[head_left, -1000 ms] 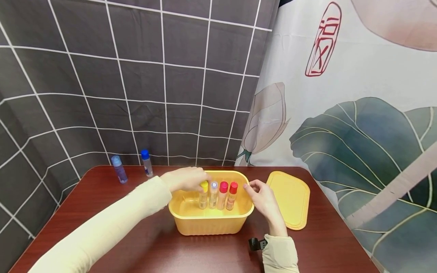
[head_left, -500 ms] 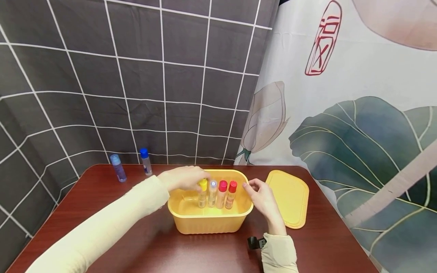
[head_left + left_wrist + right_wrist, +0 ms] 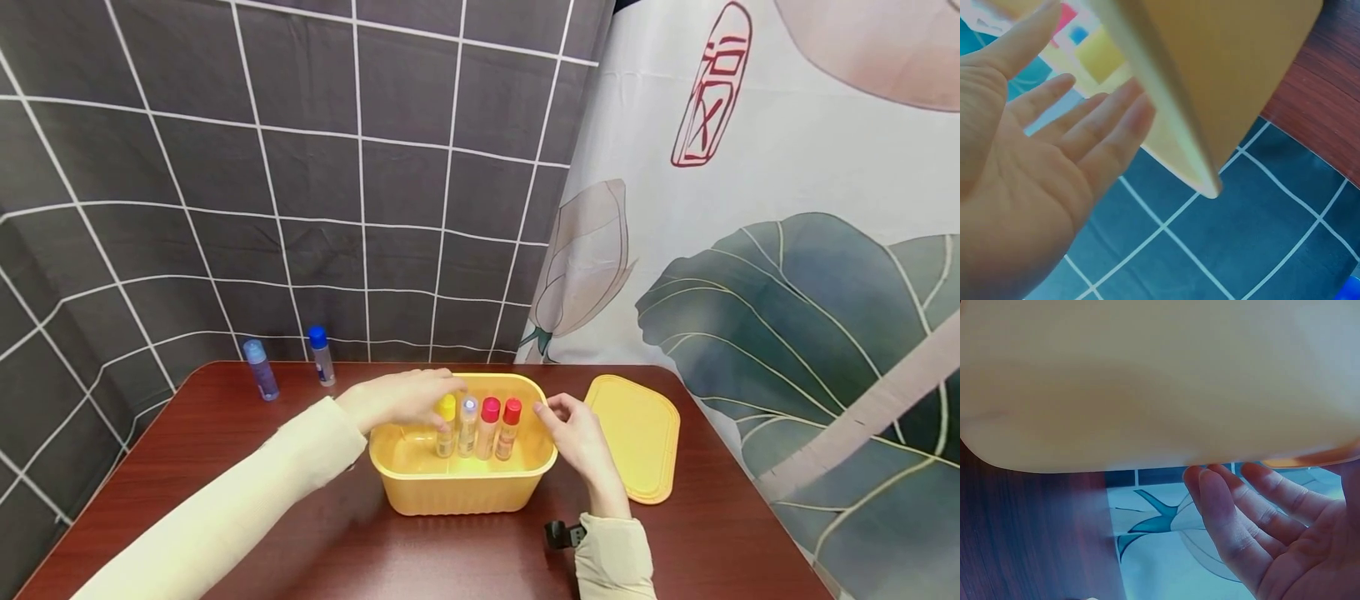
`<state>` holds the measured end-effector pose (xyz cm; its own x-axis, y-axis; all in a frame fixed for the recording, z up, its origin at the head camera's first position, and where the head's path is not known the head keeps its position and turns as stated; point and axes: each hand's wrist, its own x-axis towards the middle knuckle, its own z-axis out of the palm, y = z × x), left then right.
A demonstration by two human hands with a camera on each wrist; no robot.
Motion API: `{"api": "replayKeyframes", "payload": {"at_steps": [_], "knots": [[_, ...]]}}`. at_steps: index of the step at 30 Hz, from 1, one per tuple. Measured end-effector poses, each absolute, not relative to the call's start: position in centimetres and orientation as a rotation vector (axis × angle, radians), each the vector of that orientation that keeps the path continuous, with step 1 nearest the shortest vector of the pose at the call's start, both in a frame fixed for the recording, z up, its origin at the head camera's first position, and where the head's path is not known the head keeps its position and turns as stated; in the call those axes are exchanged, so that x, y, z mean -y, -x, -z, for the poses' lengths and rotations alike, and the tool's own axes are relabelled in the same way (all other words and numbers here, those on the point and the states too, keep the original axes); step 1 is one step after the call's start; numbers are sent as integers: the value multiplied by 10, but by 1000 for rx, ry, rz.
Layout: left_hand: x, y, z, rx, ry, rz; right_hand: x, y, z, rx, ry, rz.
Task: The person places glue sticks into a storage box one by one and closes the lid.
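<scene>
Four-sided and rounded at the corners, a yellow plastic bin (image 3: pixel 461 498) stands on the table. Inside, several slim labelled bottles are upright in a row: a yellow-capped bottle (image 3: pixel 446 435), a pale-capped bottle (image 3: pixel 467 433), a pink-capped bottle (image 3: pixel 488 433) and a red-capped bottle (image 3: pixel 507 433). My left hand (image 3: pixel 401 397) hovers over the bin's left end beside the yellow cap. Its fingers are spread, with nothing in the palm, in the left wrist view. My right hand (image 3: pixel 579 437) holds the bin's right rim, thumb over the edge; the fingertips (image 3: pixel 1216 487) are right at the rim.
A blue bottle (image 3: pixel 262 375) and a clear bottle with a dark blue cap (image 3: pixel 322 362) stand at the table's back left. The yellow lid (image 3: pixel 636 437) lies flat right of the bin. Curtains hang behind the brown table (image 3: pixel 450 560).
My left fingers have loosened from the yellow-capped bottle and spread slightly, the hand lifting a little off it. The right hand and the bin have stayed in place.
</scene>
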<state>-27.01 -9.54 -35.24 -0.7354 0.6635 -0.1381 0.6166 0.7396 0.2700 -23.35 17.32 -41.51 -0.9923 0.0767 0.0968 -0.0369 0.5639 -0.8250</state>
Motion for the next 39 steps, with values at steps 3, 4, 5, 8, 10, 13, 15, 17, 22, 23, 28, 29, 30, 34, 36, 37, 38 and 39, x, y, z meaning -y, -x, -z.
{"api": "replayKeyframes", "payload": {"at_steps": [3, 4, 5, 8, 10, 13, 15, 17, 22, 23, 28, 29, 30, 34, 36, 37, 38, 39], "knots": [[97, 267, 348, -2731, -974, -345, -175, 233, 415, 2667, 39, -1413], [98, 265, 347, -2740, -963, -371, -175, 233, 415, 2668, 43, -1413], [100, 264, 346, -2748, -947, -401, -176, 233, 414, 2670, 45, -1413], [107, 258, 343, -2784, -928, -523, -176, 233, 413, 2678, 59, -1428], [113, 252, 342, -2813, -929, -608, -175, 232, 414, 2683, 63, -1434], [125, 243, 340, -2858, -934, -705, -174, 231, 415, 2679, 62, -1451], [133, 237, 336, -2875, -910, -773, -174, 231, 415, 2675, 56, -1451], [143, 232, 333, -2891, -898, -824, -174, 230, 415, 2670, 51, -1449], [167, 224, 329, -2950, -851, -876, -175, 230, 414, 2666, 45, -1434], [172, 222, 330, -2964, -845, -878, -175, 230, 414, 2666, 43, -1434], [194, 213, 337, -3026, -830, -875, -173, 230, 413, 2664, 22, -1436], [198, 211, 339, -3032, -820, -877, -173, 230, 413, 2662, 19, -1437], [202, 210, 341, -3038, -805, -875, -173, 230, 414, 2660, 16, -1438], [217, 210, 348, -3053, -740, -881, -173, 230, 414, 2648, 19, -1449], [225, 212, 351, -3070, -708, -873, -174, 230, 414, 2643, 22, -1460], [229, 214, 353, -3080, -700, -876, -174, 230, 415, 2642, 24, -1463], [233, 215, 355, -3090, -687, -873, -175, 230, 415, 2641, 24, -1467], [237, 216, 356, -3097, -677, -871, -175, 230, 415, 2640, 26, -1472]]}}
